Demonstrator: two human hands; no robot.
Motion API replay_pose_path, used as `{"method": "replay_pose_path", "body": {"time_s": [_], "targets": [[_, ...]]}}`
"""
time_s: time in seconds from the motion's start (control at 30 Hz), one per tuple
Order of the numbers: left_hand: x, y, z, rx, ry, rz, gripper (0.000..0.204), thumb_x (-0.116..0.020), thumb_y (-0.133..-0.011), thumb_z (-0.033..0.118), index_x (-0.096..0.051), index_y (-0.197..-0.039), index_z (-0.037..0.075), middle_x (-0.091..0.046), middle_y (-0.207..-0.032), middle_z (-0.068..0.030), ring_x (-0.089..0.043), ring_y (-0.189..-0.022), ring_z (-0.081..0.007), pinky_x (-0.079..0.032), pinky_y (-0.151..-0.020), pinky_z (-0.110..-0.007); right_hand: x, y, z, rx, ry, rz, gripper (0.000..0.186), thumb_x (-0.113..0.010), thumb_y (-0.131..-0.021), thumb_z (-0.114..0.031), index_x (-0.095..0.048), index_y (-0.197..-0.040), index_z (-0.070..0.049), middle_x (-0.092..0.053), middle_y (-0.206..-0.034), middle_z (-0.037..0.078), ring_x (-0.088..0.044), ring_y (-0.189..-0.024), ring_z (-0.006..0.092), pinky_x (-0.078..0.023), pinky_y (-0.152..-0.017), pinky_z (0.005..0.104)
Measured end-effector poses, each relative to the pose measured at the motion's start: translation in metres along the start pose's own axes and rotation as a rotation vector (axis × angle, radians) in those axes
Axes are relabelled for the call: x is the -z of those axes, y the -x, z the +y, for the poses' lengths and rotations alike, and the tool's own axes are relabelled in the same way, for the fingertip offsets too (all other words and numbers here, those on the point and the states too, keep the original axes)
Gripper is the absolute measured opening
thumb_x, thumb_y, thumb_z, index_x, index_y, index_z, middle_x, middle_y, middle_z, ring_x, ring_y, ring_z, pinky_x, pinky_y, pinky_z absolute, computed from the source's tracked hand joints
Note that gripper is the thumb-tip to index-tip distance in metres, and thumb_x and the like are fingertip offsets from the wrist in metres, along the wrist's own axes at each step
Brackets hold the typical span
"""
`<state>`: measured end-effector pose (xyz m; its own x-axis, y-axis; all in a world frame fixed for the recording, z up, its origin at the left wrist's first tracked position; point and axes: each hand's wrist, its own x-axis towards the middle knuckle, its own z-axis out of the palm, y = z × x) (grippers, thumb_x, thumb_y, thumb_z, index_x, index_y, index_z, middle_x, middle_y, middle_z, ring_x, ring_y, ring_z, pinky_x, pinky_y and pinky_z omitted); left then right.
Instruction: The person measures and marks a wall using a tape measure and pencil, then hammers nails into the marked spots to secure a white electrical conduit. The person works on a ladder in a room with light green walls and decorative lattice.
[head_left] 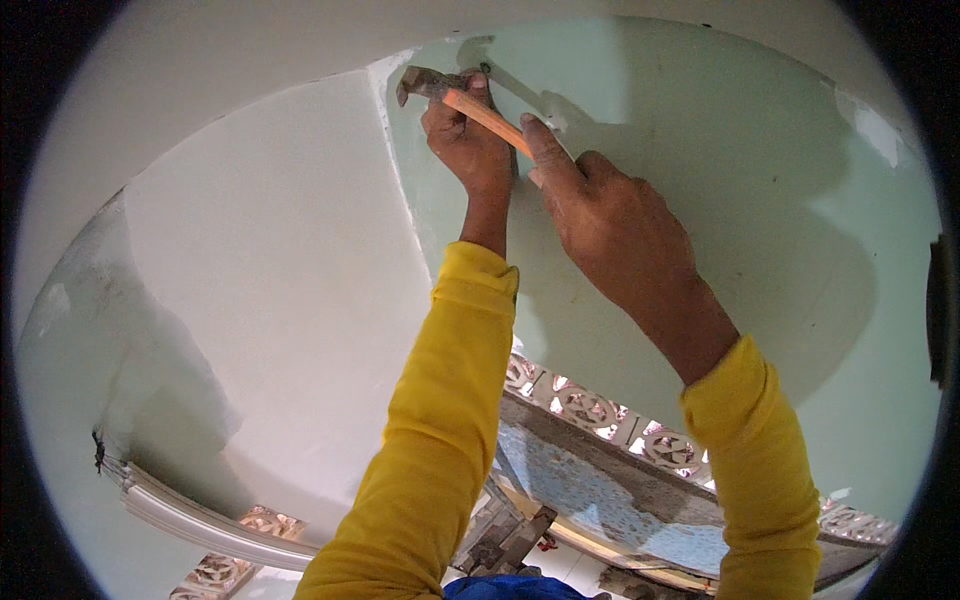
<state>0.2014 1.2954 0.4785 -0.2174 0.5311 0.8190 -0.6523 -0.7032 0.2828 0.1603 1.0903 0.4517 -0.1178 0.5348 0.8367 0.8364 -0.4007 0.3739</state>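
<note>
My right hand point(625, 225) is wrapped round the orange handle of a claw hammer point(488, 120), with the thumb laid along the handle. The dark metal head points up and left, in front of my left hand point(472, 145). That hand is raised against the pale green wall point(720, 130), its fingers pinched together near the top. Whatever sits between those fingers is too small and too covered by the hammer to name. A small dark spot shows on the wall just beside the fingertips. Both forearms are in yellow sleeves.
A white wall section point(270, 200) meets the green one at a corner left of my hands. Below are patterned vent blocks point(590, 405) above a blue speckled surface point(600, 490). A pale bundle of long strips point(210, 520) is at lower left, and a dark object point(937, 310) at the right edge.
</note>
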Motion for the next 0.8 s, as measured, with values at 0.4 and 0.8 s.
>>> {"method": "replay_pose_path", "body": {"time_s": [0.4, 0.8], "targets": [[-0.003, -0.006, -0.026, -0.102, -0.003, 0.017, 0.02, -0.074, -0.098, 0.016, -0.076, -0.109, -0.001, -0.072, -0.102, -0.0069, -0.065, -0.092, -0.0154, -0.052, -0.086, -0.03, -0.01, 0.0, -0.002, -0.08, -0.092, 0.071, 0.061, -0.066, -0.101, -0.016, -0.046, -0.158, -0.014, -0.053, -0.077, 0.006, -0.058, -0.059, 0.0186, -0.054, -0.051, 0.0331], [0.001, -0.011, -0.013, -0.083, -0.01, 0.042, 0.02, -0.075, -0.096, 0.014, -0.077, -0.109, -0.001, -0.071, -0.109, -0.0124, -0.065, -0.1, -0.0206, -0.051, -0.093, -0.034, 0.019, -0.004, -0.021, 0.187, -0.2, 0.135, 0.06, -0.067, -0.1, -0.023, -0.048, -0.156, -0.014, -0.057, -0.087, 0.008, -0.059, -0.059, 0.0182, -0.055, -0.049, 0.0346]]}}
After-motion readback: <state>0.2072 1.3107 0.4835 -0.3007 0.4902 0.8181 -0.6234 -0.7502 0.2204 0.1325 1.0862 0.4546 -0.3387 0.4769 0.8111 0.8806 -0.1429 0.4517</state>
